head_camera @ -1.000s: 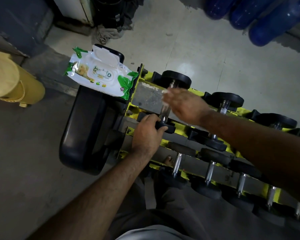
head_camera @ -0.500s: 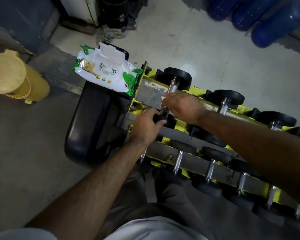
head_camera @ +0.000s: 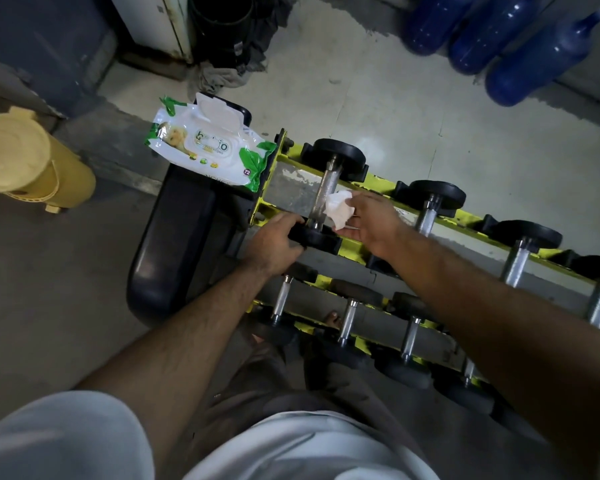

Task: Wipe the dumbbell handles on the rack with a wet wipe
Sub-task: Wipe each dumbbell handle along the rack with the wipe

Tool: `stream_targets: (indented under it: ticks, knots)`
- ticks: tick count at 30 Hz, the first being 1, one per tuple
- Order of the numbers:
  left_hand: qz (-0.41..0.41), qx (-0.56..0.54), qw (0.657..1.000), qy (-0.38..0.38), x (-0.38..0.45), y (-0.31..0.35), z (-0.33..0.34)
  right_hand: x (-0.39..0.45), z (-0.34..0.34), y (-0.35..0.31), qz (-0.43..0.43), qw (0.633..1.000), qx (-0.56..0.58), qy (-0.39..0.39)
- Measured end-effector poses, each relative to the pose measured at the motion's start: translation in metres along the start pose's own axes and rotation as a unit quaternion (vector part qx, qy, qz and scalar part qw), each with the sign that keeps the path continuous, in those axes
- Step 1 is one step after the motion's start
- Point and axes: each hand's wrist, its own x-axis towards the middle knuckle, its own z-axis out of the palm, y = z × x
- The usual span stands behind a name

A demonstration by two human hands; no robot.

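A yellow two-tier rack (head_camera: 355, 252) holds black-ended dumbbells with chrome handles. The leftmost top dumbbell's handle (head_camera: 324, 192) is bare above the wipe. My left hand (head_camera: 274, 242) grips that dumbbell's near black end (head_camera: 321, 237). My right hand (head_camera: 369, 221) holds a crumpled white wet wipe (head_camera: 340, 207) against the right side of the handle's lower half. More dumbbells sit to the right (head_camera: 430, 209) and on the lower tier (head_camera: 347, 322).
An open pack of wet wipes (head_camera: 208, 148) lies on a black padded bench (head_camera: 177, 244) left of the rack. A yellow canister (head_camera: 28, 161) stands at far left. Blue water jugs (head_camera: 520, 53) lie at the back right. Bare toes (head_camera: 331, 320) show under the rack.
My right hand has slid down and off the handle to its right side, so the white wipe now shows. The left hand stays on the dumbbell's near end. The camera has shifted closer.
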Motion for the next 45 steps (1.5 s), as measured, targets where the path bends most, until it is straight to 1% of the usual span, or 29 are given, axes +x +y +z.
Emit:
stream_targets:
  ticks: [9,12,14,19,22,24,27,30,34,36,37,40,41,42,43,45]
  knots:
    - [0.035,0.023,0.999,-0.025,0.007,-0.012,0.004,0.009,-0.003,0.012,0.029,0.999,0.025,0.028]
    - [0.057,0.072,0.995,-0.032,0.007,-0.009,0.003,0.007,0.000,0.012,0.022,0.999,0.017,0.039]
    - [0.078,0.125,0.989,-0.028,0.006,-0.004,0.003,0.007,-0.001,0.009,0.012,0.999,0.015,0.038]
    - [0.181,0.277,0.944,-0.007,0.005,0.016,0.002,0.008,-0.011,0.000,-0.003,0.998,0.036,0.042]
    - [0.240,0.366,0.899,-0.017,0.005,0.026,0.004,0.010,-0.016,-0.003,-0.015,0.997,0.026,0.073]
    - [0.260,0.405,0.876,-0.017,0.005,0.030,0.008,0.013,-0.016,-0.004,-0.025,0.995,0.020,0.090]
    - [0.257,0.449,0.855,-0.034,0.001,0.040,0.015,0.015,-0.013,-0.005,-0.046,0.996,0.013,0.081]
    - [0.224,0.483,0.844,-0.063,-0.002,0.049,0.025,0.018,-0.009,-0.003,-0.087,0.994,-0.004,0.069]
    - [0.201,0.516,0.829,-0.074,-0.007,0.056,0.037,0.026,-0.009,0.005,-0.168,0.980,-0.075,0.070]
    - [0.191,0.508,0.838,-0.058,-0.010,0.055,0.038,0.024,-0.010,0.006,-0.223,0.965,-0.120,0.066]
    - [0.181,0.493,0.850,-0.045,-0.011,0.054,0.038,0.022,-0.012,0.005,-0.250,0.954,-0.153,0.061]
    - [0.152,0.394,0.907,0.005,-0.014,0.049,0.035,0.018,-0.017,0.005,-0.304,0.918,-0.254,0.033]
    - [0.144,0.349,0.926,0.022,-0.015,0.049,0.033,0.018,-0.019,0.004,-0.334,0.899,-0.282,0.029]
    - [0.131,0.302,0.943,0.039,-0.015,0.049,0.032,0.019,-0.021,0.004,-0.380,0.870,-0.314,0.029]
    - [0.113,0.259,0.957,0.057,-0.016,0.049,0.032,0.021,-0.022,0.004,-0.434,0.828,-0.354,0.028]
    - [0.074,0.206,0.971,0.092,-0.016,0.049,0.035,0.033,-0.025,0.004,-0.518,0.734,-0.438,0.026]
